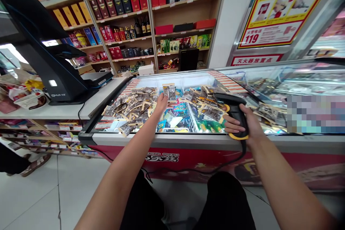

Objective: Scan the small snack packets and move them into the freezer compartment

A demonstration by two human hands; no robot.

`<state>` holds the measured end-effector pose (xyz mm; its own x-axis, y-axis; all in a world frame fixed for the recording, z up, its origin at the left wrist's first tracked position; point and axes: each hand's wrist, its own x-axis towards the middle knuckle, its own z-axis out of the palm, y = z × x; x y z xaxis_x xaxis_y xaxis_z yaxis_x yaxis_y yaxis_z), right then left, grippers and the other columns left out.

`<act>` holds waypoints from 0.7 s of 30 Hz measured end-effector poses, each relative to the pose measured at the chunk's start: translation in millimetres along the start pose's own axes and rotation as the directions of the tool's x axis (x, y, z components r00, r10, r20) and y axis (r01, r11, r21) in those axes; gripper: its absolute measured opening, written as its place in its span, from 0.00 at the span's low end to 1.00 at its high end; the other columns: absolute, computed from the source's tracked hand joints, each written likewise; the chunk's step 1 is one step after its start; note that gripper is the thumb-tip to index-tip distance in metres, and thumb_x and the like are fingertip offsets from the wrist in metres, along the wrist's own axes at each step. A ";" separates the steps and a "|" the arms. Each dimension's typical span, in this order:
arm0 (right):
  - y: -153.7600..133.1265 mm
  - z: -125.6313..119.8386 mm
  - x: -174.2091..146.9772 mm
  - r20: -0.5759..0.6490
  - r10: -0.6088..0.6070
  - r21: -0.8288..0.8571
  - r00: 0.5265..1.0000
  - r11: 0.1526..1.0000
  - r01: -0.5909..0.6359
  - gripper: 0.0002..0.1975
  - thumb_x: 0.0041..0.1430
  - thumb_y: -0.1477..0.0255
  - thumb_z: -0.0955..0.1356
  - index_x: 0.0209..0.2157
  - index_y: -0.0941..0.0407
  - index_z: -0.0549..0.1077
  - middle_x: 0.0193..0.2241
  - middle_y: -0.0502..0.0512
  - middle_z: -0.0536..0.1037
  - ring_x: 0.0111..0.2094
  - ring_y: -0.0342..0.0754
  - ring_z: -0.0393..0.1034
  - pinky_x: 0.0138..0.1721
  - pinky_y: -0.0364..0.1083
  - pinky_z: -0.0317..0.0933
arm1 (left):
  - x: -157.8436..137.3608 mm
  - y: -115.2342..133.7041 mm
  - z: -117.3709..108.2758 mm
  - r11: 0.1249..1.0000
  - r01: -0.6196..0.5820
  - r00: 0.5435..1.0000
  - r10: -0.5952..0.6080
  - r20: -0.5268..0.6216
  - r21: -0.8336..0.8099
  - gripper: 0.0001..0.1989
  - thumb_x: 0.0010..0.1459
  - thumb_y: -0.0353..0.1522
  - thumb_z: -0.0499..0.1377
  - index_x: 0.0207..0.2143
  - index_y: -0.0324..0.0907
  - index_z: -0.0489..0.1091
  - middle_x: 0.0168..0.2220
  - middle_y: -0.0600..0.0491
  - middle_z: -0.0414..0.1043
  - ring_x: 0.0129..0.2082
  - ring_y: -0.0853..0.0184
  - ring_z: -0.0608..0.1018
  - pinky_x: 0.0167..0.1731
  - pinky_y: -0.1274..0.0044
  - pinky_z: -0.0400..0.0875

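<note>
My right hand (249, 122) is wrapped round the grip of a black and yellow barcode scanner (237, 115), whose head points left over the chest freezer's glass top. A black cable hangs from its base. Further left, my left hand (162, 101) reaches out over the glass, closed on a small snack packet (169, 91) with brown and silver printing. Similar packets lie in a loose pile (134, 106) left of that hand. Another pile of packets (206, 102) spreads between my two hands. Below the glass, blue wrapped goods (179, 113) show in the freezer.
The chest freezer (188, 140) runs across in front of me. On the left, a counter (91, 102) carries a black checkout terminal (51, 61) and a white basket (31, 100). Shelves (113, 18) of boxes and bottles stand behind. Someone's sandalled foot (36, 165) is at far left.
</note>
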<state>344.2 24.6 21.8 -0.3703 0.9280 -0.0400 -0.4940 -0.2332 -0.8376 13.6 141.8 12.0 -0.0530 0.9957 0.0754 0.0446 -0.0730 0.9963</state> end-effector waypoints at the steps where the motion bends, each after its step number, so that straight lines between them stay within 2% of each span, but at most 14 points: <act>1: 0.9 0.6 0.2 0.027 0.010 -0.043 1.000 0.999 -0.009 0.20 0.63 0.49 0.72 0.40 0.50 0.73 0.19 0.39 0.53 0.17 0.36 0.28 0.16 0.42 0.40 | -1.4 -2.0 0.0 0.998 0.039 0.999 -0.038 0.019 -0.057 0.31 0.76 0.36 0.49 0.76 0.46 0.47 0.73 0.38 0.58 0.44 0.60 0.88 0.42 0.71 0.82; 4: 5.3 4.9 2.7 0.093 0.072 -0.137 0.993 0.989 -0.058 0.21 0.62 0.49 0.73 0.40 0.52 0.73 0.19 0.41 0.59 0.15 0.37 0.37 0.16 0.42 0.43 | -4.9 -3.2 -2.4 0.981 0.094 0.995 -0.086 0.053 -0.168 0.35 0.75 0.35 0.51 0.79 0.50 0.41 0.76 0.39 0.54 0.45 0.59 0.88 0.46 0.68 0.83; 7: 12.4 17.2 12.1 0.078 0.116 -0.177 0.990 0.979 -0.101 0.21 0.63 0.50 0.74 0.39 0.53 0.72 0.19 0.44 0.64 0.15 0.38 0.47 0.17 0.41 0.49 | -7.2 -2.8 -4.9 0.971 0.122 0.992 -0.114 0.051 -0.206 0.40 0.74 0.34 0.52 0.80 0.53 0.36 0.79 0.40 0.46 0.47 0.59 0.88 0.50 0.66 0.83; 10: 23.2 37.5 28.5 0.062 0.116 -0.179 0.991 0.978 -0.103 0.22 0.61 0.49 0.76 0.37 0.53 0.70 0.19 0.45 0.65 0.15 0.39 0.52 0.16 0.41 0.52 | -7.7 -6.0 -6.3 0.973 0.123 0.992 -0.113 0.060 -0.197 0.41 0.74 0.34 0.52 0.81 0.53 0.32 0.81 0.42 0.38 0.48 0.60 0.87 0.52 0.67 0.82; 14: 41.4 62.2 49.8 0.080 0.115 -0.173 0.990 0.980 -0.099 0.24 0.61 0.48 0.75 0.36 0.53 0.69 0.18 0.44 0.65 0.14 0.39 0.54 0.15 0.40 0.52 | -6.4 -11.1 -6.5 0.973 0.096 0.993 -0.081 0.082 -0.210 0.41 0.75 0.35 0.50 0.81 0.51 0.30 0.81 0.40 0.33 0.46 0.60 0.88 0.52 0.65 0.83; 17: 50.2 68.5 56.2 0.094 0.110 -0.153 0.989 0.984 -0.095 0.24 0.62 0.47 0.74 0.36 0.52 0.68 0.18 0.43 0.65 0.14 0.39 0.53 0.15 0.40 0.52 | -7.5 -9.7 -5.2 0.973 0.107 0.993 -0.095 0.069 -0.204 0.39 0.76 0.34 0.50 0.81 0.51 0.32 0.80 0.39 0.40 0.49 0.59 0.87 0.53 0.66 0.82; 21: 49.8 64.8 52.4 0.099 0.095 -0.098 0.991 0.991 -0.086 0.25 0.59 0.47 0.76 0.37 0.51 0.68 0.19 0.43 0.64 0.14 0.38 0.53 0.16 0.40 0.55 | -10.9 -3.8 -3.0 0.981 0.099 0.994 -0.090 0.063 -0.169 0.33 0.77 0.34 0.50 0.79 0.50 0.44 0.72 0.37 0.63 0.51 0.56 0.87 0.54 0.65 0.82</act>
<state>249.2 42.8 13.3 -0.4916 0.8684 -0.0656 -0.3810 -0.2822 -0.8804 11.0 131.1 7.5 0.0063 0.9998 -0.0169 -0.1300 0.0176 0.9914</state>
